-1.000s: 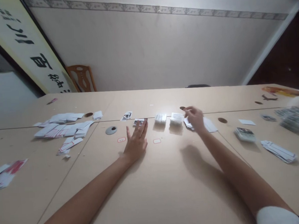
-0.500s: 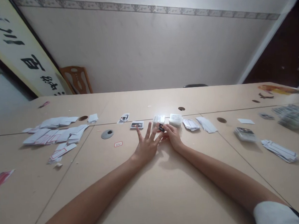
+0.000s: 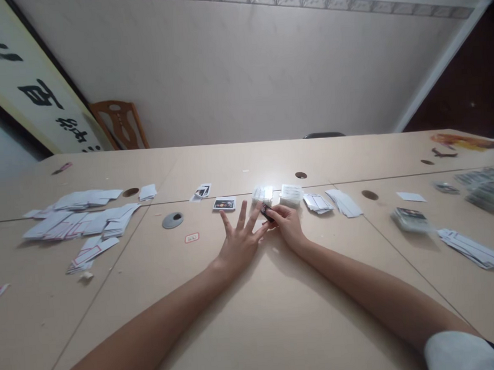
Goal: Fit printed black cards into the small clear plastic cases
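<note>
Between both hands is a small dark picture card [image 3: 267,212], tilted up off the table and partly covered by fingers. My right hand [image 3: 289,225] pinches its right side. My left hand [image 3: 238,240] has its thumb and index finger at the card's left side, with the other fingers spread wide. Just beyond the hands stand two stacks in clear plastic, a left stack [image 3: 263,194] and a right stack [image 3: 290,194]. A flat stack of picture cards [image 3: 224,203] lies to the left, with a few loose cards [image 3: 201,191] behind it.
White paper slips [image 3: 82,222] spread over the left side. More slips [image 3: 343,202] lie right of the hands, beside a bundle [image 3: 318,202]. Farther right are a clear-wrapped card stack [image 3: 411,219] and a slip bundle [image 3: 469,248]. A red-framed label [image 3: 192,238] and grey grommet [image 3: 171,221] are left.
The card has turned slightly between the fingers and shows less of its face. My right fingers have closed further over it. The view has tipped down a little.
</note>
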Action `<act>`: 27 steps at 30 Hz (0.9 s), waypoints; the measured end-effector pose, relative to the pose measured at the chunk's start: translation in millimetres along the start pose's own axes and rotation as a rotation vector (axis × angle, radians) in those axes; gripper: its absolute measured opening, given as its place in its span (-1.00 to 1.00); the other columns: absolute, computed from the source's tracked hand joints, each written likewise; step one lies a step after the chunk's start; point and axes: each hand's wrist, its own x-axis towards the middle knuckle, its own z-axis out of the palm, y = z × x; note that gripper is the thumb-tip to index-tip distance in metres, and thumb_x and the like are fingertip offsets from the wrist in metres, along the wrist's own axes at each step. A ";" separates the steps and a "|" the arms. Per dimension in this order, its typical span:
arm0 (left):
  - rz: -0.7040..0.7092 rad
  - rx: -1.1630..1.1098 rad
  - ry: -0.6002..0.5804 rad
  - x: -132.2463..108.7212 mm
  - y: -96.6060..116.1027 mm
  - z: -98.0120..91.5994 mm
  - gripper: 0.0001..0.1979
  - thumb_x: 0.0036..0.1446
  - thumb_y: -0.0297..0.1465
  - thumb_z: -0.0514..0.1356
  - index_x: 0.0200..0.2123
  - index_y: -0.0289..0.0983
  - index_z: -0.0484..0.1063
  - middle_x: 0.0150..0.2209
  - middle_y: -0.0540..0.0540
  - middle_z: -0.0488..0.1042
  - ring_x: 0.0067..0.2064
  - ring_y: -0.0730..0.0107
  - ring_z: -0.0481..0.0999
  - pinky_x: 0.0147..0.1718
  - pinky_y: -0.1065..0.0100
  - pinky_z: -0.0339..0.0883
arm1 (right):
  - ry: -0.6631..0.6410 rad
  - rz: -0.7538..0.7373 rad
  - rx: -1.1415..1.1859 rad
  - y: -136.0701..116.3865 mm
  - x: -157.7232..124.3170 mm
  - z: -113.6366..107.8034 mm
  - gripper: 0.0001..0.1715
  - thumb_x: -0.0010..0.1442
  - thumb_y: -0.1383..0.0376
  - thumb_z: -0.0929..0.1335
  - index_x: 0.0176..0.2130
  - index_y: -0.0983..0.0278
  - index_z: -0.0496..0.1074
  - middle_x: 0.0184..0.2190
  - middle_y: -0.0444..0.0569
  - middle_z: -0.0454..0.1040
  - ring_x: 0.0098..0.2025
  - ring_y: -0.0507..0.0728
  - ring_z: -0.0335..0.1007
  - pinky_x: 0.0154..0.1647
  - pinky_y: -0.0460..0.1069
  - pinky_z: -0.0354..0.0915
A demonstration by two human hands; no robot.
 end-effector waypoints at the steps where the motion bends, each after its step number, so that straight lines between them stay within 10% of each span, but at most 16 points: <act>1: -0.003 -0.006 -0.001 0.2 0.3 -0.2 -0.45 0.30 -0.36 0.16 0.33 0.01 0.24 0.47 -0.21 -0.19 0.45 -0.30 -0.35 0.13 -0.54 -0.76 | 0.009 -0.011 -0.009 -0.7 -0.6 0.1 -0.66 0.02 0.03 0.50 -0.45 0.26 0.54 -0.55 -0.13 0.48 -0.53 0.04 0.43 -0.51 -0.06 0.38; 20: -0.051 -0.057 -0.036 -0.5 1.0 0.2 -0.19 0.22 -0.54 0.14 0.42 0.11 -0.08 0.47 -0.21 -0.21 0.45 -0.27 -0.38 0.14 -0.55 -0.70 | 0.175 -0.304 -0.158 -0.8 -7.3 -1.2 -0.67 0.16 0.02 0.44 -0.36 0.24 0.53 -0.24 -0.06 0.42 -0.60 -0.04 0.39 -0.65 -0.06 0.29; 27: -0.127 -0.048 -0.063 0.2 0.1 -1.9 -0.31 0.25 -0.51 0.07 0.43 -0.25 0.01 0.46 -0.35 -0.18 0.46 -0.28 -0.35 0.17 -0.53 -0.65 | 0.319 -0.295 -0.215 -7.0 10.5 -16.4 -0.68 0.24 0.03 0.36 -0.26 0.22 0.46 -0.38 -0.10 0.48 -0.53 0.02 0.41 -0.53 -0.07 0.31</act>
